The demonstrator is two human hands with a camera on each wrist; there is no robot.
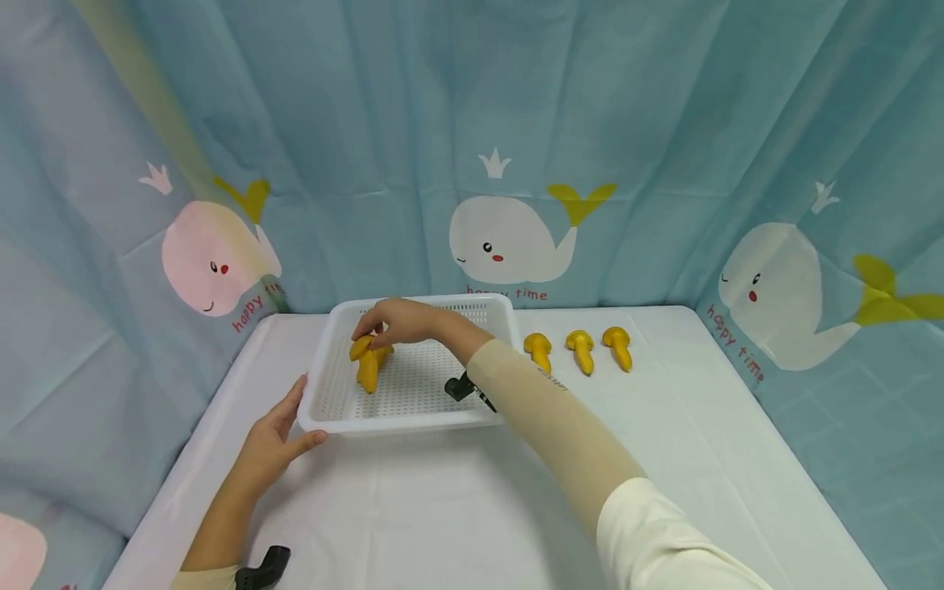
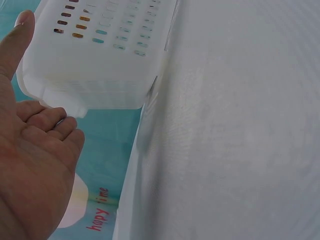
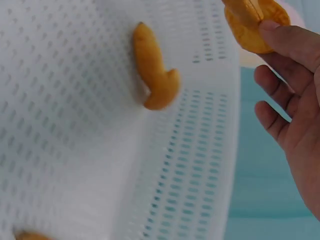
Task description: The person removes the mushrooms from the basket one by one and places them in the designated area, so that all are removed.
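Note:
My right hand (image 1: 404, 321) reaches over the left part of a white perforated plastic basket (image 1: 413, 425). Between thumb and fingers it pinches a yellow mushroom (image 1: 368, 375) by the cap, stalk pointing down. In the right wrist view the held mushroom (image 3: 239, 27) shows at the top, over the rim. Another yellow mushroom (image 3: 151, 70) lies inside the basket, mostly behind the held one in the head view. My left hand (image 1: 267, 447) is spread around the basket's near left corner, thumb at the front side and fingers along the left side.
To the right of the basket, three yellow mushrooms (image 1: 582, 352) lie in a row on the white tabletop (image 1: 701, 442). The right forearm crosses the basket's right side. Blue curtains (image 1: 383, 164) with whale prints stand behind and on both sides.

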